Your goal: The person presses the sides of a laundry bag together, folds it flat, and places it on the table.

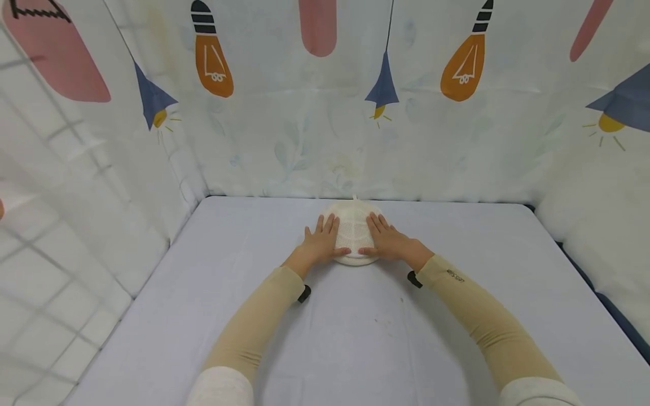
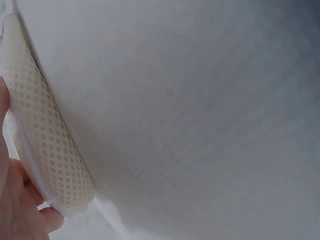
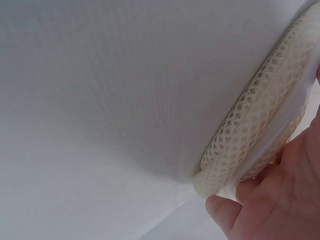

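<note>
A round, cream mesh laundry bag (image 1: 354, 231) lies on the white-covered table near its far edge. Its honeycomb mesh (image 2: 47, 130) and a pale smooth band along the rim show up close in the left wrist view. My left hand (image 1: 321, 242) rests on the bag's left side, fingers extended forward and thumb toward the middle. On the opposite side lies my right hand (image 1: 390, 241), mirroring it with its thumb near the front rim. From the right wrist, fingertips are seen touching the bag's padded-looking edge (image 3: 255, 105).
The table (image 1: 228, 242) is spread with a white cloth. Curtains (image 1: 284, 141) printed with lamps and bulbs hang right behind its far edge and along the left side. White fabric (image 1: 599, 225) bulges beside the right edge. Each wrist wears a black strap (image 1: 414, 279).
</note>
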Available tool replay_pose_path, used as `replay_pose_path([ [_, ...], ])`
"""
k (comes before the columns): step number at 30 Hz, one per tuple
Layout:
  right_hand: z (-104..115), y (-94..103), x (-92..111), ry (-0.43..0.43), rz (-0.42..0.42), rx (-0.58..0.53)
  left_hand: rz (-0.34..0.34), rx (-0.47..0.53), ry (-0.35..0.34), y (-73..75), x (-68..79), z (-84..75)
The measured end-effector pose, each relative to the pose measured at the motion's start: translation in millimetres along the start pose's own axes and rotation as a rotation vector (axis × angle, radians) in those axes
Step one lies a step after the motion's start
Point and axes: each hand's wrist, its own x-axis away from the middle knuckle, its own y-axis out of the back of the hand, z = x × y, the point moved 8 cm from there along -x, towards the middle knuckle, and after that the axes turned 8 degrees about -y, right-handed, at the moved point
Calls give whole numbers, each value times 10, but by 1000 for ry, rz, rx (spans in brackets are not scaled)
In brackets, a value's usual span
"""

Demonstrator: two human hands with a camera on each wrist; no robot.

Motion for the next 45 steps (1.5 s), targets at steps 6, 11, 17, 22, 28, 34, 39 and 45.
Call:
replay_pose_path([
  [6, 23, -3, 22, -10, 19, 6, 12, -14, 8, -17, -14, -14],
  [11, 35, 6, 35, -22, 21, 6, 12, -32, 9, -12, -31, -13],
  [17, 36, 7, 24, -25, 18, 17, 11, -48, 12, -32, -61, 7],
  [22, 41, 7, 12, -23, 28, 21, 21, -41, 19, -42, -64, 14],
  [28, 30, 0, 7, -38, 43, 26, 23, -25, 27, -54, -74, 17],
  [34, 18, -18, -17, -29, 49, 22, 38, -21, 33, -54, -58, 2],
  [39, -2, 7, -35, -13, 44, 21, 26, -45, 29, -26, -63, 9],
  [45, -6, 14, -35, 3, 41, -7, 25, -46, 17, -30, -62, 18],
])
